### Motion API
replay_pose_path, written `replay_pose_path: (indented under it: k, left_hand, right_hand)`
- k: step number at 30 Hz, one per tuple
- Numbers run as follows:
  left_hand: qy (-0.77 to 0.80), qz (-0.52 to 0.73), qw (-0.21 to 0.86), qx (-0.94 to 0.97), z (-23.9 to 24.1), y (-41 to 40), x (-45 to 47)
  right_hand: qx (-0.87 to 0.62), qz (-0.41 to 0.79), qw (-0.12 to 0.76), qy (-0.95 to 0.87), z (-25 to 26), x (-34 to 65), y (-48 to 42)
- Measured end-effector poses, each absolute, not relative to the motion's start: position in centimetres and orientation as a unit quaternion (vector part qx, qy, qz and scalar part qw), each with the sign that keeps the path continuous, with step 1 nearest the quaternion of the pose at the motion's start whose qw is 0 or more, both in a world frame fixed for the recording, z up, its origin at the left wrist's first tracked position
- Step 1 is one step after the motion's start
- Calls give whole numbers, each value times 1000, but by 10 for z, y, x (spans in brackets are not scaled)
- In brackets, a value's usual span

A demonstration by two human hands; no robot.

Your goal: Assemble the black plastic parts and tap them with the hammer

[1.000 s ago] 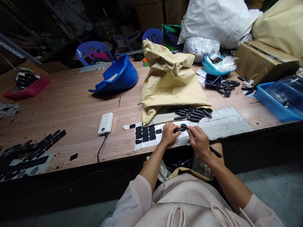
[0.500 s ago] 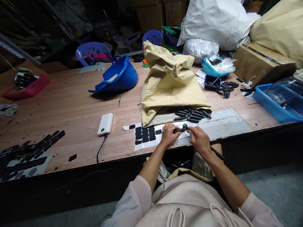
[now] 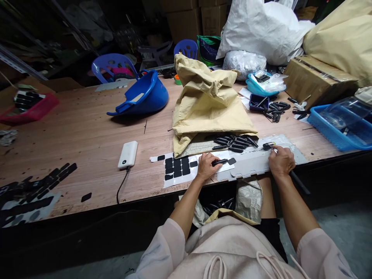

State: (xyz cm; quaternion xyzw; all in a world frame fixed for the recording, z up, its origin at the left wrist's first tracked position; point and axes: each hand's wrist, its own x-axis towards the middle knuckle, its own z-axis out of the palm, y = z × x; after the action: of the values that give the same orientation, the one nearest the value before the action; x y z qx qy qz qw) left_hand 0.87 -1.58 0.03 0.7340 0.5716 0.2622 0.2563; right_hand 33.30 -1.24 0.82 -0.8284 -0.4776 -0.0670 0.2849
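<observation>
My left hand (image 3: 205, 166) is closed on a slim black stick-shaped part (image 3: 220, 162) whose tip carries a black pad (image 3: 231, 161), held just over the white backing sheet (image 3: 178, 177) of black square stickers (image 3: 178, 167). My right hand (image 3: 281, 160) is out to the right on a grey plastic sheet (image 3: 255, 162), fingers closed on a thin tool whose black handle (image 3: 299, 183) sticks back past the wrist; its tip touches a small dark piece with a green end (image 3: 268, 145). A pile of black stick parts (image 3: 232, 142) lies between the hands and the yellow sack.
A crumpled yellow sack (image 3: 207, 104) lies behind the parts. A white power bank (image 3: 128, 154) with cable sits left. A blue basin (image 3: 142, 97), red tray (image 3: 27, 108), blue basket (image 3: 338, 130), cardboard box (image 3: 315, 81) and black strips (image 3: 31, 190) ring the wooden table (image 3: 84, 131).
My right hand has left the part and swung right onto the grey sheet, to the small green-ended piece. My left hand stays put with the black part, now showing a black pad at its tip.
</observation>
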Motion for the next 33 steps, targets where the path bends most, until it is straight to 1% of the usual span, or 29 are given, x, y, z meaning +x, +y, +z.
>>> replay_pose_path:
  k: [8, 12, 16, 18, 21, 25, 28, 31, 33]
  left_hand:
    - [559, 265, 228, 752, 7, -22, 9]
    - [509, 269, 216, 789, 14, -62, 10]
    - [456, 258, 222, 822, 8, -112, 15]
    - [456, 258, 224, 822, 5, -120, 19]
    - [502, 271, 213, 793, 8, -96, 21]
    - [597, 296, 178, 723, 17, -24, 19]
    - [651, 272, 178, 686, 18, 22, 17]
    - [657, 235, 199, 688, 16, 45, 17]
    - [646, 234, 203, 697, 15, 47, 17]
  right_hand:
    - [-848, -75, 246, -463, 2, 318, -10]
    - [-843, -83, 249, -470, 3, 319, -11]
    - [-839, -97, 253, -472, 0, 320, -11]
    - [-836, -102, 256, -474, -2, 321, -11]
    - [-832, -106, 262, -478, -4, 321, -11]
    - [-836, -101, 257, -474, -3, 320, -11]
    - [-841, -84, 252, -471, 1, 318, -12]
    - [-840, -70, 258, -472, 3, 317, -13]
    - [-838, -71, 262, -473, 3, 317, -13]
